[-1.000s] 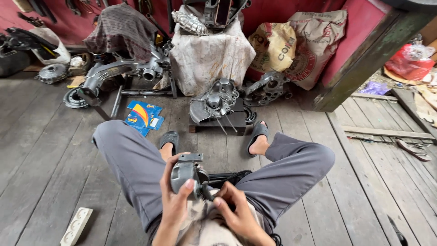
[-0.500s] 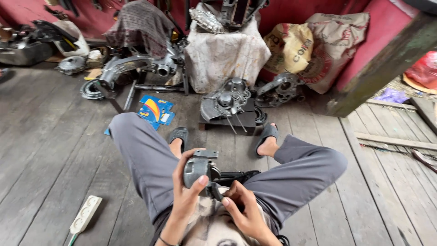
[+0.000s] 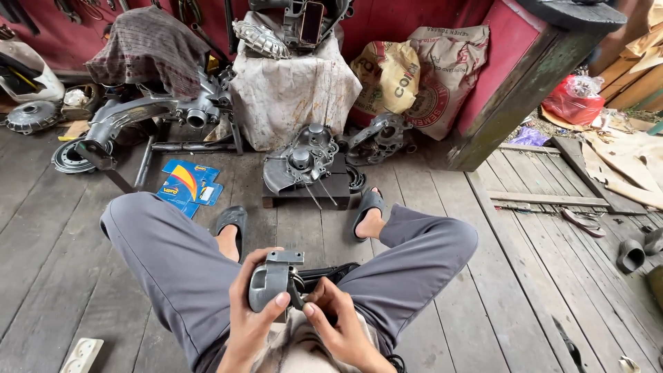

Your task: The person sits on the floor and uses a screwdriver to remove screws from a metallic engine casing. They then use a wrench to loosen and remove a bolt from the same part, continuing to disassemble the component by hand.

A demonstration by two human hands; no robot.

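Grey metal part [image 3: 271, 282], as a second earlier, gripped in left hand [image 3: 254, 319]; right hand [image 3: 337, 324] fingertips pinched at its side.

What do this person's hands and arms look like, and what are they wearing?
Both the left hand and right hand are bare, with no gloves, rings or watch visible. The forearms show no sleeves. Below are grey trousers and dark sandals.

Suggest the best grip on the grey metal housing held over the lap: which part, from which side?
Probably the rounded body of the grey metal housing, from its left, as the left hand wraps it. The curved barrel fills a palm; the flat bracket on top and the right side, where the right hand works, stay free.
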